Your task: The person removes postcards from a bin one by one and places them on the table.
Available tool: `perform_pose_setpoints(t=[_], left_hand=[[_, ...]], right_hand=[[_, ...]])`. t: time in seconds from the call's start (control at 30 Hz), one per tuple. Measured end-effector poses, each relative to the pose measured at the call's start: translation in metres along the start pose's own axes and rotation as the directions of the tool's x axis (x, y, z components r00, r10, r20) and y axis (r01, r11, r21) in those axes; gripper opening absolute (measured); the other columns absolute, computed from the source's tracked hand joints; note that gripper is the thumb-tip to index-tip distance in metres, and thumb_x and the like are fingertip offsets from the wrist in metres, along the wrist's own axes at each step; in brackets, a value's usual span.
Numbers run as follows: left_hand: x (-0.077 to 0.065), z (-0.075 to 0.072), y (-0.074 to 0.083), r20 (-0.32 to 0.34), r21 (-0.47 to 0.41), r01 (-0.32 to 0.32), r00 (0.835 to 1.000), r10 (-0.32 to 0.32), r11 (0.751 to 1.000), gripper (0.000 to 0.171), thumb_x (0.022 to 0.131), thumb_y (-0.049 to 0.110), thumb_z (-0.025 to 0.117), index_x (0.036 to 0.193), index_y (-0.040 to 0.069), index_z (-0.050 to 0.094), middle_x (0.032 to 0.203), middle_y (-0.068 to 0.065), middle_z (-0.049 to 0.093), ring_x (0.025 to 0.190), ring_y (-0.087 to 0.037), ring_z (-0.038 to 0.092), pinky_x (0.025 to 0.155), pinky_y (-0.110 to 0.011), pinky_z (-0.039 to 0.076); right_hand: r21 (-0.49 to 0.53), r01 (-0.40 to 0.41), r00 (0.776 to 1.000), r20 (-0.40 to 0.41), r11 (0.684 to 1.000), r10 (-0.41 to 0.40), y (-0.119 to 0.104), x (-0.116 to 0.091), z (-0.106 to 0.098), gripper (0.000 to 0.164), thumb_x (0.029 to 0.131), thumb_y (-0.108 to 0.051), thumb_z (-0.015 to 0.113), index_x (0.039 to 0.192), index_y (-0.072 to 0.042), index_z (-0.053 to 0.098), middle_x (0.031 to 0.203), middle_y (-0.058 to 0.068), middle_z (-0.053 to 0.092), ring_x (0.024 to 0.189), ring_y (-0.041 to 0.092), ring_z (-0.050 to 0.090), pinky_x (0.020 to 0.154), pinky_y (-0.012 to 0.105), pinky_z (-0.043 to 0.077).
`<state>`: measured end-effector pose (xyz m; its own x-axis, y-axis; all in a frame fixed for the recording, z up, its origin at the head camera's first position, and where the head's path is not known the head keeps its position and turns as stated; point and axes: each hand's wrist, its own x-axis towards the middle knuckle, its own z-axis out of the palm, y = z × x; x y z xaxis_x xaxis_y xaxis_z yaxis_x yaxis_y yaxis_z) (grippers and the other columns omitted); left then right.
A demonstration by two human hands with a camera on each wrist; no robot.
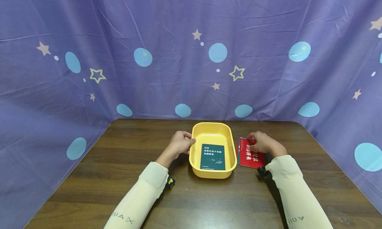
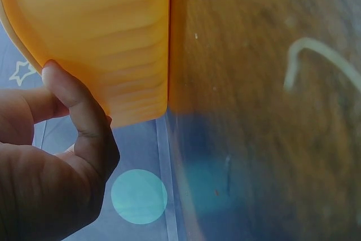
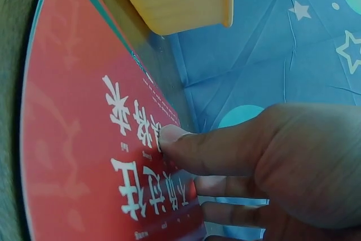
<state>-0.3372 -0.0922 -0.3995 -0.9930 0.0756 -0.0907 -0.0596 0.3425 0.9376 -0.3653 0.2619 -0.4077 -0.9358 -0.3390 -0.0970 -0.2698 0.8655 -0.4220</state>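
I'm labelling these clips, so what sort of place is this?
Probably a staged indoor filming spot: a purple star-patterned fabric curtain behind a brown wood-grain table, bearing a yellow rectangular tray.

Table: brown wood-grain top, sheen toward 6 o'clock.
Tray: yellow, rounded corners, sits at 12 o'clock from centre.
Stack: red booklet over teal booklet, just beside the yellow wall at 3 o'clock.

Your sleeves are cream, your tray yellow, the green booklet and red booklet white-lettered, the purple curtain blue-spotted and starred, the table brown-grained.
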Motion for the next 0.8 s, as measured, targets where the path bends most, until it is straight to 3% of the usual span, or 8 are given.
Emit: perform_pose_setpoints(t=[0.2,0.37,0.63,0.8], left_hand=[[0.001,-0.001,-0.001,0.0,0.005,-0.004,1.0,0.004,1.0,0.03,0.091,0.008,0.065,0.117,-0.006,0.057,0.081,-0.016,0.062,0.051,-0.013,0.055,0.047,-0.028,0.056],[0.001,-0.001,-0.001,0.002,-0.001,-0.007,1.0,0.007,1.0,0.028,0.091,0.008,0.065,0.115,-0.006,0.057,0.08,-0.016,0.062,0.05,-0.013,0.055,0.046,-0.028,0.056],[0.001,0.0,-0.001,-0.003,0.0,0.0,1.0,0.0,1.0,0.027,0.091,0.008,0.065,0.114,-0.005,0.058,0.078,-0.013,0.062,0.05,-0.013,0.055,0.047,-0.029,0.057],[0.0,0.0,0.0,-0.004,0.007,-0.002,1.0,0.002,1.0,0.028,0.091,0.008,0.065,0.114,-0.006,0.057,0.08,-0.015,0.062,0.051,-0.013,0.056,0.047,-0.029,0.057]], right_hand=[[-0.027,0.045,0.998,-0.041,0.999,-0.046,0.0,-0.001,-0.001,0.039,0.087,-0.011,0.07,0.121,0.003,0.058,0.099,0.016,0.062,0.091,0.028,0.055,0.079,0.042,0.049],[-0.037,0.091,0.988,-0.124,0.995,-0.095,-0.003,0.0,-0.001,0.035,0.09,-0.01,0.065,0.12,0.007,0.058,0.11,0.023,0.062,0.104,0.036,0.056,0.088,0.05,0.048],[-0.061,0.164,0.946,-0.274,0.985,-0.175,-0.024,0.003,-0.002,0.04,0.096,-0.018,0.06,0.126,0.007,0.053,0.119,0.028,0.055,0.112,0.04,0.049,0.094,0.055,0.043],[-0.047,0.212,0.921,-0.324,0.976,-0.216,-0.044,0.006,-0.002,0.046,0.098,-0.023,0.059,0.131,0.008,0.05,0.126,0.026,0.053,0.117,0.038,0.047,0.098,0.054,0.042]])
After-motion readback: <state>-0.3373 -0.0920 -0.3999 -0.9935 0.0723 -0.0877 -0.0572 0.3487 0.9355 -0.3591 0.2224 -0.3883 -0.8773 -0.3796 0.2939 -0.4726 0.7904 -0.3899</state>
